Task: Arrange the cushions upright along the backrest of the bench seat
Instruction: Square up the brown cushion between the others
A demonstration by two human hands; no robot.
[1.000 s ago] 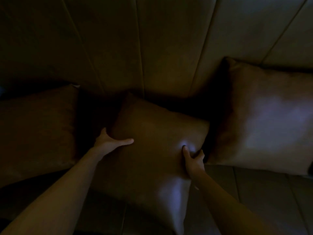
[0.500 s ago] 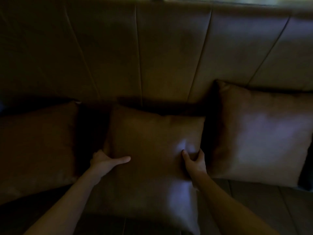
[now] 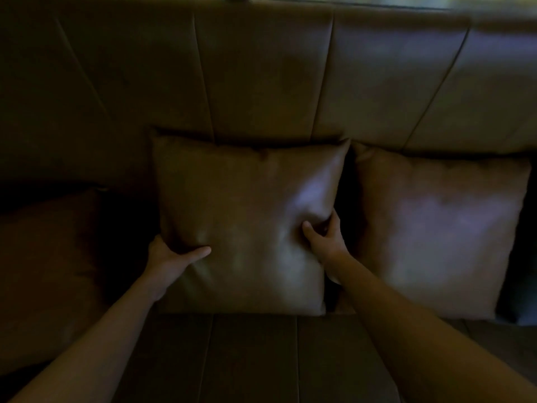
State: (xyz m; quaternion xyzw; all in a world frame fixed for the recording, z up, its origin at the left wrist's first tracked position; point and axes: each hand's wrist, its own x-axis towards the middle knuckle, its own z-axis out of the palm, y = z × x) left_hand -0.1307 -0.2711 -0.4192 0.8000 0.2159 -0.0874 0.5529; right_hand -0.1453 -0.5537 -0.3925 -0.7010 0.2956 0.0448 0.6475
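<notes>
The scene is dim. A brown square middle cushion [image 3: 247, 216] stands upright against the padded backrest [image 3: 261, 77] of the bench. My left hand [image 3: 171, 257] grips its lower left edge, thumb across the front. My right hand [image 3: 325, 237] pinches its right edge, fingers pressed into the cover. A second brown right cushion [image 3: 436, 228] stands upright just to the right, nearly touching the middle one. A third left cushion [image 3: 49, 257] sits at the left in deep shadow, lower and apart from the middle one.
The bench seat [image 3: 255, 359] runs along the bottom, with stitched seams. A dark object [image 3: 523, 301] shows at the far right edge beyond the right cushion. A gap of shadow lies between the left and middle cushions.
The middle cushion went from tilted and lying forward to square and upright against the backrest, lifted by both hands. My view also shifted, showing more of the seat.
</notes>
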